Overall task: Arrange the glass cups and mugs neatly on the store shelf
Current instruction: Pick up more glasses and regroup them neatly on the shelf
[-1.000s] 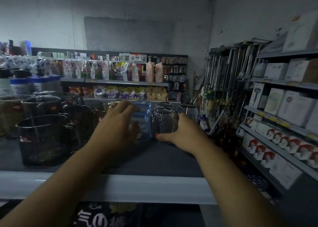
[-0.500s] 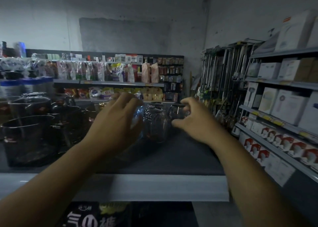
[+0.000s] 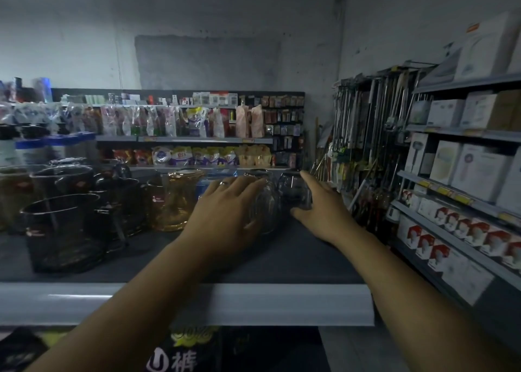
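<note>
1. The smoky glass cup (image 3: 293, 191) stands at the back right of the shelf (image 3: 282, 261), near its right end. The right hand (image 3: 324, 208) grips it, with the thumb low on the near side and the forefinger reaching over the top.
2. Just to its left, touching or nearly touching it, is a clear glass cup (image 3: 266, 206). The left hand (image 3: 225, 211) lies over this cup with its fingers nearly straight and spread. It seems to press or steady the cup rather than clasp it. The thumb is hidden, so that is a judgement.
3. Behind the left fingers a blue container (image 3: 214, 175) shows in part. I cannot tell whether the fingers touch it.
4. Further left stands an amber glass cup (image 3: 176, 199), apart from the clear one. Beyond it the dark mugs (image 3: 64, 225) crowd the left part of the shelf in uneven depth, some forward and some back.
5. Judged by how things lie, the task is partly done. The right-hand cups are being closed up into a row along the back. The amber cup and the dark mugs are not yet lined up with them, and the front of the shelf holds only the foremost dark mug.
6. Round about are a side rack of boxed goods (image 3: 465, 168) on the right and far shelves of packets (image 3: 183, 123) behind. Neither belongs to the task.
</note>
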Motion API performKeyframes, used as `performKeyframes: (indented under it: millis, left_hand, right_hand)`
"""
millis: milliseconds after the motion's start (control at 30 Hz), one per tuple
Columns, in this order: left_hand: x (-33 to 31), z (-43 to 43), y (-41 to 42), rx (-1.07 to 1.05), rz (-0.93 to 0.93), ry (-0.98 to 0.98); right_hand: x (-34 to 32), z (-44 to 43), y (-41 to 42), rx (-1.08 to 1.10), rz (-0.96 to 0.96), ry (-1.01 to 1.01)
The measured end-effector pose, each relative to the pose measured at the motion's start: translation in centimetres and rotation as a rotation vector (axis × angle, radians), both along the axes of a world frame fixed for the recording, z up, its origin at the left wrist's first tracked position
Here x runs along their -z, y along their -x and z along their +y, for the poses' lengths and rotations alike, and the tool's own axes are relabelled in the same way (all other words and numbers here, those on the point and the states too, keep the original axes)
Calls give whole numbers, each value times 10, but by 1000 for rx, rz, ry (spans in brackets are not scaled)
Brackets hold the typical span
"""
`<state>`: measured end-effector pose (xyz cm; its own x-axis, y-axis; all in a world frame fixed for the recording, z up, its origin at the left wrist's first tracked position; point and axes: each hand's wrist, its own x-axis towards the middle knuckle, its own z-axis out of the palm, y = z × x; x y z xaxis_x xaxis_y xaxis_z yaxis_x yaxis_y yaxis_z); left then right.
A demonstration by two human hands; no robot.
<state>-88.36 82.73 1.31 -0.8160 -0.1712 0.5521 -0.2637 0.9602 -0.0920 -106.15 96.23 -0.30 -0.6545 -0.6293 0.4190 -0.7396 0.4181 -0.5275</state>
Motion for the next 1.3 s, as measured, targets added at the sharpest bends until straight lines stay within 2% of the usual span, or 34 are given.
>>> performKeyframes:
  millis: [133, 267, 433, 567, 833, 933, 1300]
  left_hand:
    - [-3, 0, -4, 26, -13, -51]
    - [-19, -4, -32, 36, 32, -164]
    - [-57, -36, -83, -15, 27, -161]
    - [-90, -83, -116, -84, -74, -191]
    - [-102, -171, -125, 127, -304, -239]
    - [-100, -187, -117, 198, -335, -226]
    - [-89, -211, -89, 418, -326, -178]
  right_hand:
    - [-9, 5, -8, -3, 41, -32]
    - [-35, 8, -29, -25, 261, -59]
    - [-63, -16, -79, -211, 383, -36]
    - [-73, -63, -118, -364, 361, -49]
    - [-83, -148, -153, -316, 348, -401]
    - [-80, -164, -157, -291, 335, -478]
    - [-64, -168, -160, -253, 182, -182]
